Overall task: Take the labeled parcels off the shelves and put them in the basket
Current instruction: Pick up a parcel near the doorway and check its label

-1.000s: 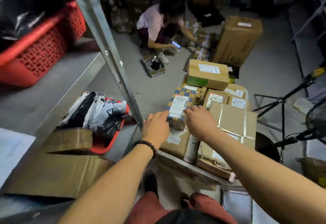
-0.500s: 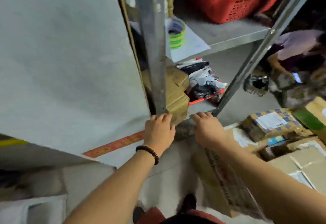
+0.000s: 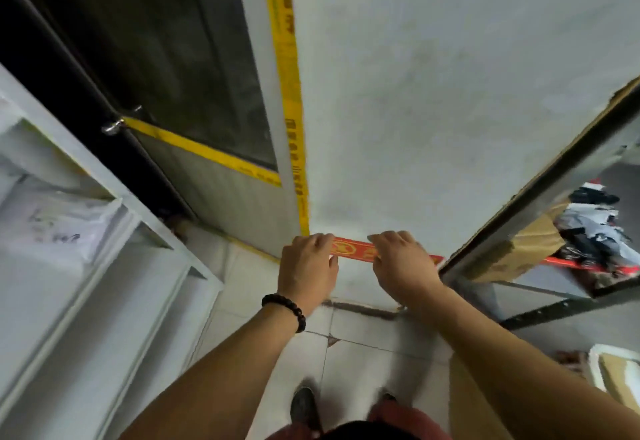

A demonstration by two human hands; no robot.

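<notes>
Parcels mostly out of your view: head has swung left since half a second ago, box pile gone from frame. Your left hand (image 3: 306,273), bracelet (image 3: 285,311) on wrist, and right hand (image 3: 401,266) still raised side by side, fingers loosely bent, holding nothing, now before red strip (image 3: 353,251) low on wall (image 3: 433,93). Fingertips hidden behind knuckles. Right edge: grey shelf (image 3: 554,306) cut off, brown box (image 3: 519,252), beyond it red basket (image 3: 588,265) of black and white bags (image 3: 595,228), blurred. Left: white packets (image 3: 59,218) on white rack (image 3: 114,181), scribble unreadable.

Single head-worn view, steeply downward, apparently close before wall (image 3: 450,93)
</notes>
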